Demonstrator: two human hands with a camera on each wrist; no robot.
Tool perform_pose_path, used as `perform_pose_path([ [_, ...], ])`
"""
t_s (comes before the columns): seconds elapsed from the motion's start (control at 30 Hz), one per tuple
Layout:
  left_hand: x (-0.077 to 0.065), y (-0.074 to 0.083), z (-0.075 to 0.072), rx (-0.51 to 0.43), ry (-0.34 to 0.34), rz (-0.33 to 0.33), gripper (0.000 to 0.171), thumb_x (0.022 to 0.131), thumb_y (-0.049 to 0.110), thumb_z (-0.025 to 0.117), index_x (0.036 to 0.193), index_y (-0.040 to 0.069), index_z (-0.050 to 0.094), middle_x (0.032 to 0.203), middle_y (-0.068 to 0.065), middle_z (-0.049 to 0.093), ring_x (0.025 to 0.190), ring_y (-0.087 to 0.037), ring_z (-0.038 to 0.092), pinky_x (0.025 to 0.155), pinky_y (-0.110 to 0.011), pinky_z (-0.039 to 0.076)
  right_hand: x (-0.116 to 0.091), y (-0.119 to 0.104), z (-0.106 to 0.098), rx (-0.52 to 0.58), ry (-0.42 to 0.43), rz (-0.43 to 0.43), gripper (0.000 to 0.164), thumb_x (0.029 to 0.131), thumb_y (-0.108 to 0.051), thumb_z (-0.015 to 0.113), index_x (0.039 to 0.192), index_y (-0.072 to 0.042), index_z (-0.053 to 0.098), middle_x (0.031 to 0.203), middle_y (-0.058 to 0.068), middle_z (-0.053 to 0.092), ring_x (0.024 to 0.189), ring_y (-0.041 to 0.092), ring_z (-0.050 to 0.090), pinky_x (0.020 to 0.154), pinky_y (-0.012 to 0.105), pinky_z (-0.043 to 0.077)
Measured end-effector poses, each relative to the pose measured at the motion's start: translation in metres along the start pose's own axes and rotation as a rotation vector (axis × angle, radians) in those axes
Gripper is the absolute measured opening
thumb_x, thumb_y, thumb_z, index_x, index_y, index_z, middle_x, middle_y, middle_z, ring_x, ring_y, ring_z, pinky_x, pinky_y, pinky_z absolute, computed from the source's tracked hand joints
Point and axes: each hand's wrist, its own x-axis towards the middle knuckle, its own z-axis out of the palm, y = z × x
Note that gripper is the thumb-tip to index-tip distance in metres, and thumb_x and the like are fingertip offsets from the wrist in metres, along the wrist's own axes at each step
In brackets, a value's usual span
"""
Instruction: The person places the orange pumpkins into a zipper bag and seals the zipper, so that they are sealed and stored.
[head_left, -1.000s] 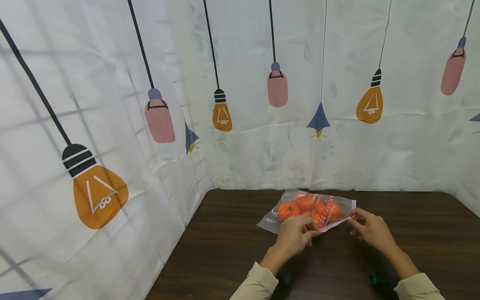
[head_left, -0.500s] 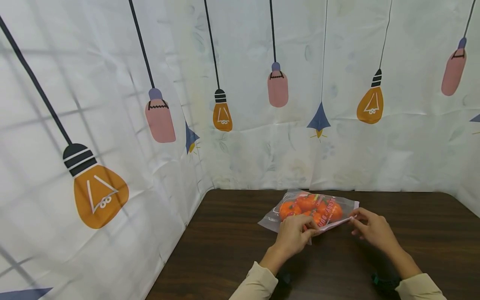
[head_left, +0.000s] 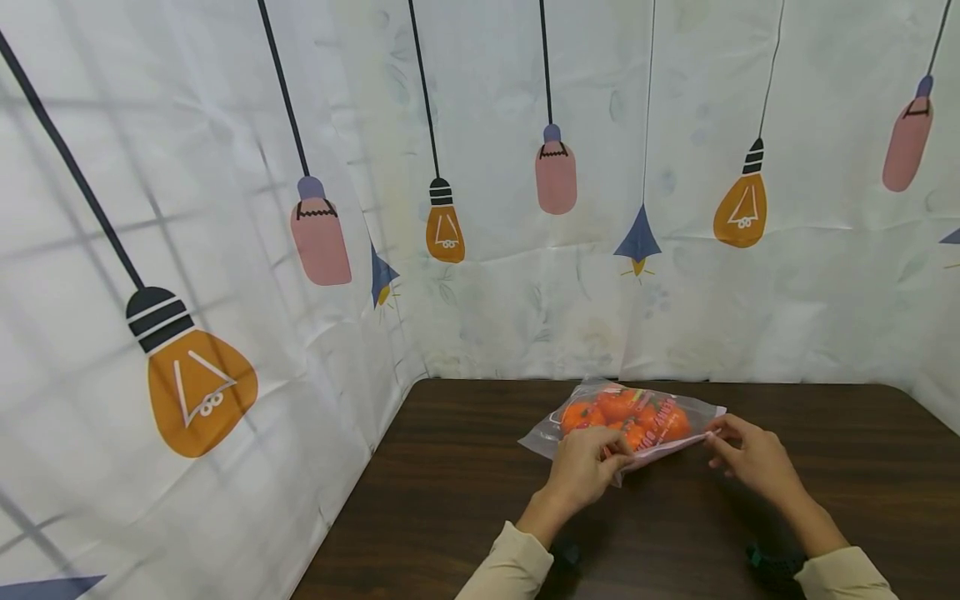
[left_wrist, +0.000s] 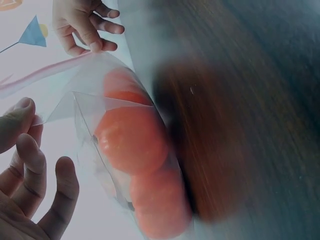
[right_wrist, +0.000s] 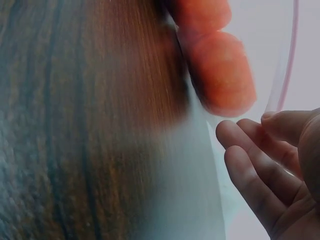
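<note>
A clear zip bag (head_left: 538,437) with red lettering holds several round orange-red fruits (head_left: 618,405); their exact kind is hard to tell. Along its near edge runs a pink zip strip (head_left: 675,445), also visible as a pink line (left_wrist: 47,75) in the left wrist view. My left hand (head_left: 583,468) pinches the near left corner of that edge between thumb and finger, other fingers loosely bent. My right hand (head_left: 759,463) pinches the right end of the strip. In the right wrist view its thumb and finger (right_wrist: 270,117) meet on the bag's edge, below the fruits.
The bag lies on a dark wood-grain table (head_left: 450,475), towards its back edge. A white curtain (head_left: 510,317) printed with hanging lamps stands behind and to the left. A small dark green object (head_left: 757,557) shows by the right sleeve (head_left: 843,575).
The bag has shifted slightly to the right, its near edge pulled straighter. My right hand has moved a little to the right, my left hand slightly up and left. Both keep their pinch.
</note>
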Motion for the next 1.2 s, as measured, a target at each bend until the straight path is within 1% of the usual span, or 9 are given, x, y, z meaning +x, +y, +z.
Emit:
perform_pose_path([
  [0.17,0.001,-0.001,-0.001,0.010,0.009,0.019,0.008,0.088,0.024,0.079,0.084,0.025,0.073,0.079,0.011,0.073,0.050,0.020,0.046,0.051,-0.006,0.036,-0.001,0.002,-0.002,0.005,-0.001,0.005,0.016,0.101,-0.020,0.065,0.110,-0.008,0.065,0.090,0.009,0.077,0.063,0.005,0.068,0.053,0.026,0.055],
  [0.3,0.001,-0.001,-0.003,0.023,0.012,0.025,0.007,0.088,0.025,0.079,0.084,0.025,0.073,0.081,0.012,0.073,0.051,0.021,0.048,0.052,-0.005,0.037,-0.001,0.003,-0.003,0.000,0.009,0.006,0.016,0.100,-0.019,0.066,0.111,-0.007,0.065,0.090,0.009,0.077,0.062,0.005,0.068,0.053,0.026,0.054],
  [0.47,0.002,-0.004,-0.005,0.046,0.030,0.035,0.006,0.087,0.027,0.079,0.084,0.025,0.074,0.083,0.014,0.073,0.055,0.017,0.045,0.053,-0.005,0.034,-0.002,0.006,-0.005,-0.013,0.027,0.008,0.016,0.100,-0.018,0.066,0.110,-0.006,0.065,0.090,0.010,0.077,0.061,0.005,0.068,0.052,0.026,0.054],
  [0.57,0.003,-0.006,-0.005,0.044,0.042,0.047,0.007,0.087,0.026,0.080,0.083,0.025,0.074,0.082,0.014,0.074,0.058,0.014,0.043,0.054,-0.005,0.033,-0.002,0.008,-0.005,-0.017,0.033,0.013,0.016,0.100,-0.018,0.066,0.110,-0.006,0.065,0.090,0.010,0.077,0.061,0.005,0.068,0.052,0.025,0.054],
  [0.7,0.003,-0.007,-0.006,0.043,0.045,0.054,0.007,0.086,0.025,0.080,0.084,0.024,0.074,0.083,0.013,0.074,0.058,0.013,0.043,0.055,-0.006,0.034,-0.002,0.010,-0.006,-0.018,0.033,0.020,0.016,0.100,-0.018,0.065,0.111,-0.006,0.065,0.091,0.010,0.077,0.061,0.005,0.068,0.052,0.025,0.054],
  [0.9,0.003,-0.008,-0.008,0.039,0.041,0.035,0.007,0.087,0.025,0.080,0.085,0.024,0.074,0.082,0.014,0.074,0.060,0.014,0.050,0.056,-0.006,0.036,-0.002,0.012,-0.009,-0.030,0.031,0.025,0.016,0.101,-0.016,0.065,0.112,-0.005,0.064,0.092,0.011,0.077,0.062,0.005,0.068,0.052,0.026,0.053],
  [1.0,0.003,-0.008,-0.010,0.018,0.037,0.027,0.006,0.087,0.025,0.080,0.085,0.023,0.074,0.082,0.013,0.075,0.062,0.015,0.054,0.056,-0.006,0.038,-0.002,0.012,-0.010,-0.033,0.030,0.034,0.018,0.101,-0.018,0.064,0.113,-0.004,0.064,0.093,0.011,0.076,0.063,0.007,0.069,0.053,0.026,0.053],
  [1.1,0.003,-0.009,-0.012,0.001,0.038,0.023,0.005,0.088,0.025,0.079,0.086,0.023,0.074,0.083,0.012,0.075,0.062,0.014,0.056,0.056,-0.006,0.039,-0.002,0.012,-0.012,-0.028,0.033,0.038,0.020,0.102,-0.019,0.063,0.114,-0.004,0.064,0.093,0.012,0.076,0.063,0.007,0.069,0.053,0.026,0.053],
  [1.2,0.002,-0.010,-0.013,-0.004,0.042,0.023,0.005,0.088,0.025,0.078,0.087,0.023,0.074,0.084,0.011,0.075,0.061,0.014,0.056,0.056,-0.006,0.040,-0.003,0.013,-0.012,-0.029,0.044,0.033,0.019,0.101,-0.018,0.064,0.114,-0.004,0.064,0.093,0.013,0.076,0.063,0.005,0.069,0.053,0.026,0.054],
])
